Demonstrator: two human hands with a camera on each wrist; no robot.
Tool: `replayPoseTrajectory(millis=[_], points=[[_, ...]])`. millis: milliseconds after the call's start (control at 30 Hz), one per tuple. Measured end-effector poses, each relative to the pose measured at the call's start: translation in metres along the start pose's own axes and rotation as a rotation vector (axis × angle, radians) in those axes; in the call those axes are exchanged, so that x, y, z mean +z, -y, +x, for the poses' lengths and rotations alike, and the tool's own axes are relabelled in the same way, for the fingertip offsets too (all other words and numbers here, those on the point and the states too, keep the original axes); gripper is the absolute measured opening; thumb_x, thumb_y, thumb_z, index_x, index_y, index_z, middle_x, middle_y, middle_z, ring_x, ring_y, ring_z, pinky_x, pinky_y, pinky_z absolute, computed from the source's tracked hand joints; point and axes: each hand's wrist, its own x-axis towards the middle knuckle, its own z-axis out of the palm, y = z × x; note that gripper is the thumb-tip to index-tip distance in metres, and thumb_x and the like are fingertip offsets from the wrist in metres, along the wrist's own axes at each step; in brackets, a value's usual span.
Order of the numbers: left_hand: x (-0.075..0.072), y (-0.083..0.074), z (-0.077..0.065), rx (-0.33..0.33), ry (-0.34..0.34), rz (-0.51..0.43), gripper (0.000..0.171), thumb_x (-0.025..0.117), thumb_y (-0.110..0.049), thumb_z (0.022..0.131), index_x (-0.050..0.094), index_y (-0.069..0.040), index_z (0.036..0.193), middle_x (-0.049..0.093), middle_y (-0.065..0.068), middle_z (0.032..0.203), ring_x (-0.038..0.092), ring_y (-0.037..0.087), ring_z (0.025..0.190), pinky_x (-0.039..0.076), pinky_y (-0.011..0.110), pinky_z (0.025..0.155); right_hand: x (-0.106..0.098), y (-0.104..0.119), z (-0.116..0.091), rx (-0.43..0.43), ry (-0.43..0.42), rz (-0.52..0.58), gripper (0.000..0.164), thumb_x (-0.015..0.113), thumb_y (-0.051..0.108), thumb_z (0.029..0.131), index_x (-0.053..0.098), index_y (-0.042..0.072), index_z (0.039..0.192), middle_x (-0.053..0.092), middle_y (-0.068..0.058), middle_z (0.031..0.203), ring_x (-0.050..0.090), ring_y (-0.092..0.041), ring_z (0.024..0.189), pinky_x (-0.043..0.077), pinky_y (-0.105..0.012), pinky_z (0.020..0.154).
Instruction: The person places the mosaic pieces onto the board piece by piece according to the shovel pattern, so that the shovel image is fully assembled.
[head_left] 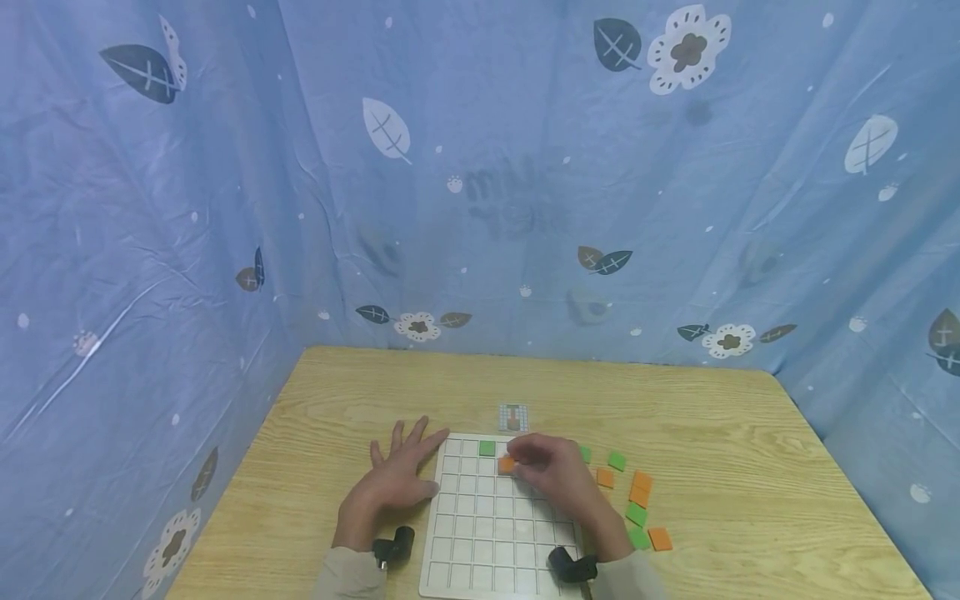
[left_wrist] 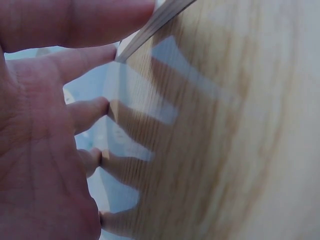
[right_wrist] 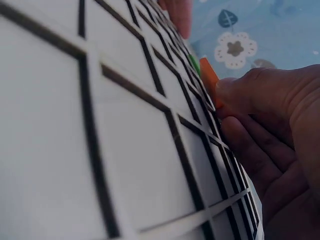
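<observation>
My right hand (head_left: 561, 477) pinches an orange square tile (head_left: 506, 466) between thumb and fingers over the upper part of a white grid board (head_left: 465, 527). In the right wrist view the orange tile (right_wrist: 208, 79) is tilted, its lower edge close to the grid. A green tile (head_left: 487, 448) lies in a cell of the top row, just left of it. At the board's left side, my left hand (head_left: 397, 477) rests with fingers spread, fingertips down on the wooden table. Its thumb and index finger touch the board's edge (left_wrist: 155, 31).
Right of the board, loose tiles lie on the table (head_left: 750, 467), including a green tile (head_left: 617, 461), an orange tile (head_left: 660, 539) and several others partly behind my right hand. A small patterned card (head_left: 513, 417) lies beyond the board. Blue curtains (head_left: 480, 208) surround the table.
</observation>
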Motion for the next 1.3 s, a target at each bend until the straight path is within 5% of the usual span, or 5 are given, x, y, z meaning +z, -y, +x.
replayPoseTrajectory(millis=[867,1300], points=[[0.001,-0.002,0.0,0.0,-0.004,0.008,0.09,0.077,-0.008,0.079,0.05,-0.016,0.165,0.02,0.024,0.182,-0.004,0.057,0.167,-0.015,0.087,0.12,0.006,0.005,0.001,-0.127,-0.045,-0.246,0.032,0.083,0.0,0.087,0.084,0.013,0.116,0.084,0.006,0.114,0.08,-0.016,0.108,0.065,-0.038,0.094],[0.0,-0.003,-0.001,0.0,-0.005,0.002,0.089,0.078,-0.008,0.08,0.051,-0.015,0.165,0.02,0.024,0.181,-0.004,0.057,0.167,-0.015,0.088,0.12,-0.014,0.003,-0.005,-0.017,-0.027,-0.069,0.037,0.084,0.005,0.092,0.08,0.011,0.128,0.083,-0.004,0.121,0.081,-0.024,0.112,0.066,-0.036,0.096]])
